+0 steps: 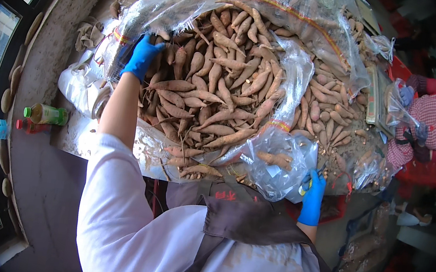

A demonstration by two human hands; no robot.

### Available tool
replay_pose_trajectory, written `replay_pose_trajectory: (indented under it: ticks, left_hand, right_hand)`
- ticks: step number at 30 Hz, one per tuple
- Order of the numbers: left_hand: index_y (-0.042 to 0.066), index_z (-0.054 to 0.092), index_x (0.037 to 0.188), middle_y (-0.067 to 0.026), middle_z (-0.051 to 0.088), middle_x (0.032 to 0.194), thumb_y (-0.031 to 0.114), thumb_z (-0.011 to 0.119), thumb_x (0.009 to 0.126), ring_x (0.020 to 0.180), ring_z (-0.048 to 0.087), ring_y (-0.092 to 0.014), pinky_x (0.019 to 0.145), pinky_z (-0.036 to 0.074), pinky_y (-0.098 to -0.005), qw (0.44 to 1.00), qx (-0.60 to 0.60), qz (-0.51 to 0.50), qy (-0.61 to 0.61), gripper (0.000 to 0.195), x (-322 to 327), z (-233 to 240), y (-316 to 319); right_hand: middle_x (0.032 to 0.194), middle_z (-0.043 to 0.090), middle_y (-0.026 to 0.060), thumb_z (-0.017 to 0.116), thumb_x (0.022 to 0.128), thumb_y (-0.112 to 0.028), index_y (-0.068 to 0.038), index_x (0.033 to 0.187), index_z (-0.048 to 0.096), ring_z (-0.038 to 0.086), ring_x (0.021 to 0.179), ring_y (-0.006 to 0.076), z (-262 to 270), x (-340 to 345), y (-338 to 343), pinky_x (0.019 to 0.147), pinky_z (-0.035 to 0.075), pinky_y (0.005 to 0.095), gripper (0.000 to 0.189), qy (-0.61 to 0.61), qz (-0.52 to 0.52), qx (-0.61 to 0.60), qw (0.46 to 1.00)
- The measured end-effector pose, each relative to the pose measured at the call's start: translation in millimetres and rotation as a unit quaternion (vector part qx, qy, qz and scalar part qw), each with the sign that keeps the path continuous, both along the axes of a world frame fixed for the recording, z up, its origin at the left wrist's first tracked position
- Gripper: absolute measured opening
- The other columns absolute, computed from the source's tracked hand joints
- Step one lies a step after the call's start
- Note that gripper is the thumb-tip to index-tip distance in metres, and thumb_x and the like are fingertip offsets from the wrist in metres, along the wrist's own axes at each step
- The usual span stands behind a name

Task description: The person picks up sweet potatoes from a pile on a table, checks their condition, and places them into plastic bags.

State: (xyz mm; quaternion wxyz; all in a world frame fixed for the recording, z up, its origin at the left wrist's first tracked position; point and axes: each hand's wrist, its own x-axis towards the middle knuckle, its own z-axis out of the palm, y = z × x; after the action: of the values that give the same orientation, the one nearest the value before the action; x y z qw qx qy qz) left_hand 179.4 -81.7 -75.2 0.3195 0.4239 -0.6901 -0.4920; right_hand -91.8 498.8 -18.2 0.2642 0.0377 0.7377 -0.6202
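A large heap of sweet potatoes (212, 82) lies on the table before me, inside the spread mouth of a woven clear plastic sack (297, 70). My left hand (143, 56), in a blue glove, is at the heap's left side by the sack's folded edge; its fingertips are partly hidden, so a grip cannot be told. Low on the right, my right hand (313, 190), also blue-gloved, closes around a small yellow-handled tool (304, 187) whose kind is unclear. Beside that hand rests a clear plastic bag (275, 171) with a few sweet potatoes showing through it.
More sweet potatoes (330, 105) lie loose at right, near a weighing scale (379, 98). Across there a person in a checked apron (428, 117) handles a plastic bag. Drink bottles (47, 115) stand by the window ledge at left. A red crate (331, 209) sits below the table edge.
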Motion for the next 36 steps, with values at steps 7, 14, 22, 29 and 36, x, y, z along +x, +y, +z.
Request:
replay_pose_trajectory:
  ticks: [7, 14, 22, 29, 36]
  left_hand:
    - [0.021, 0.029, 0.134, -0.0218, 0.059, 0.096, 0.010, 0.063, 0.070, 0.080, 0.059, -0.039, 0.067, 0.048, -0.0419, 0.941, -0.257, -0.143, -0.167, 0.074, -36.3, 78.9, 158.1]
    - [0.014, 0.037, 0.128, -0.0121, 0.058, 0.071, 0.014, 0.056, 0.072, 0.062, 0.059, -0.027, 0.051, 0.045, -0.0394, 0.890, -0.343, -0.182, -0.240, 0.059, -85.4, 67.7, 219.7]
    - [0.013, 0.053, 0.108, -0.0123, 0.057, 0.084, 0.022, 0.066, 0.071, 0.078, 0.055, -0.031, 0.066, 0.045, -0.0403, 0.906, -0.403, -0.032, -0.122, 0.039, -80.1, 84.5, 182.0]
    - [0.011, 0.060, 0.096, -0.0080, 0.062, 0.091, 0.025, 0.065, 0.070, 0.087, 0.055, -0.030, 0.073, 0.043, -0.0411, 0.860, -0.394, -0.101, -0.307, 0.030, -65.3, 68.3, 167.9]
    - [0.010, 0.061, 0.083, -0.0091, 0.061, 0.066, 0.029, 0.057, 0.073, 0.071, 0.057, -0.032, 0.060, 0.042, -0.0426, 0.787, -0.484, -0.216, -0.315, 0.022, -133.9, 53.9, 186.3]
  right_hand:
    - [0.055, 0.049, 0.0022, 0.057, 0.083, -0.013, -0.006, 0.078, 0.055, 0.037, 0.037, 0.0067, 2.3, -5.5, -18.1, 0.033, 0.025, 0.0189, 0.009, -0.017, -0.003, -0.023, 1.000]
    - [0.056, 0.050, 0.0016, 0.056, 0.086, -0.017, -0.002, 0.081, 0.058, 0.034, 0.037, 0.0044, 22.3, -17.4, -19.5, 0.033, 0.023, 0.0179, 0.016, 0.032, 0.031, 0.027, 0.999]
    - [0.056, 0.049, 0.0000, 0.055, 0.087, -0.020, -0.002, 0.080, 0.059, 0.034, 0.038, 0.0032, 22.4, -6.1, 18.8, 0.033, 0.022, 0.0179, 0.021, 0.033, -0.026, 0.022, 0.999]
    - [0.058, 0.051, -0.0004, 0.055, 0.087, -0.022, 0.000, 0.083, 0.060, 0.036, 0.040, 0.0036, 12.6, -7.8, 29.9, 0.034, 0.023, 0.0175, 0.023, 0.051, -0.064, -0.012, 0.997]
    - [0.058, 0.052, -0.0026, 0.058, 0.085, -0.019, -0.003, 0.079, 0.062, 0.037, 0.043, 0.0013, 18.6, -9.7, 3.5, 0.038, 0.022, 0.0164, 0.017, 0.072, -0.060, -0.008, 0.996]
